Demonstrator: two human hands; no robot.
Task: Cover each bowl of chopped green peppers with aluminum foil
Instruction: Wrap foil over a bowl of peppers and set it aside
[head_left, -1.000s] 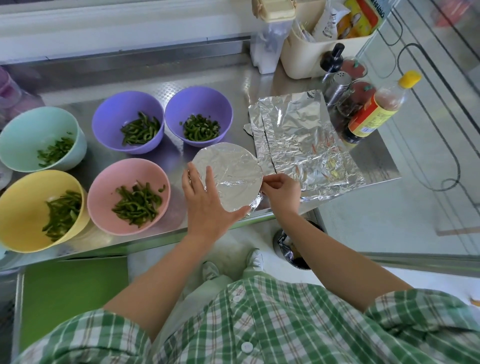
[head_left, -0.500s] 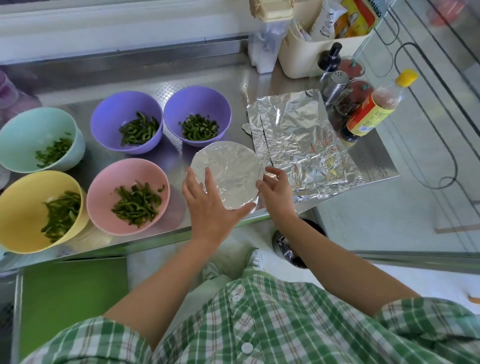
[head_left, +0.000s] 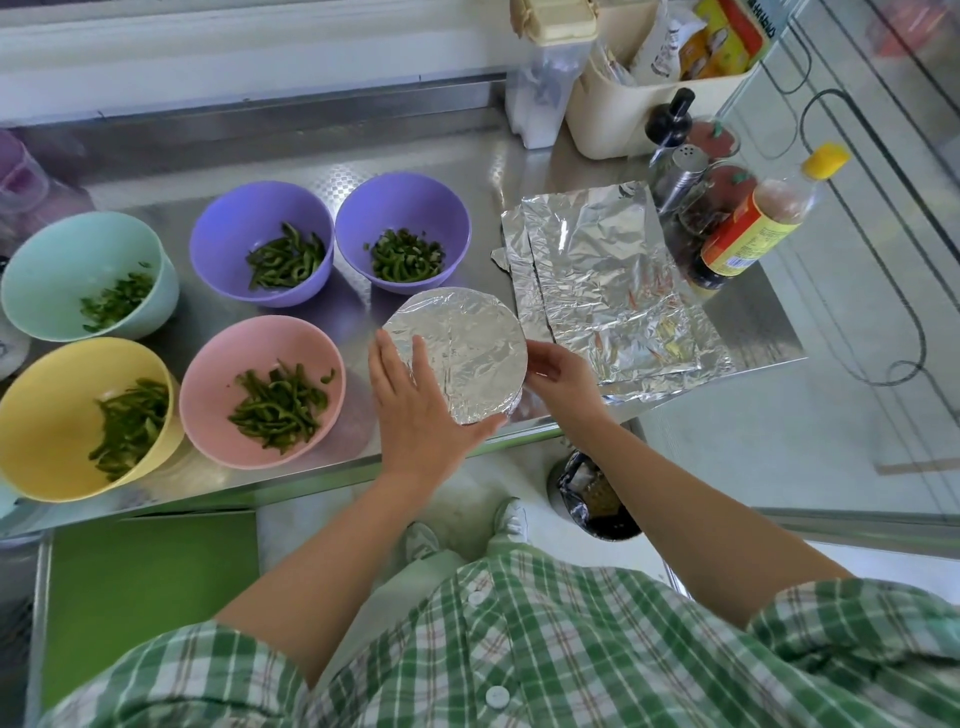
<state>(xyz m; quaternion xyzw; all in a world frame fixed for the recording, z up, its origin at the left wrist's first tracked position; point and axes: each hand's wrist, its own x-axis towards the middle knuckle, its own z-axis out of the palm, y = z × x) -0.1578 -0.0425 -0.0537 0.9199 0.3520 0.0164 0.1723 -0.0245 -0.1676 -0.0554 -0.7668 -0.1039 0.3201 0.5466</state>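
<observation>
Bowl under foil (head_left: 462, 348): left hand (head_left: 421, 410) spread flat atop, right hand (head_left: 561, 374) gripping rim.

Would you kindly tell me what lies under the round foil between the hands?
Only a round rim's outline shows beneath the foil, which the left hand presses and the right hand grips. The bowl and its contents are covered.

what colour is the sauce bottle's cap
Yellow; the head view shows the cap on the sauce bottle clearly.

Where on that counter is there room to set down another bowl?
The bare counter strip behind the purple bowls. The front is crowded: pink bowl, covered bowl, left hand, right hand. Foil sheets and bottles fill the right.
</observation>
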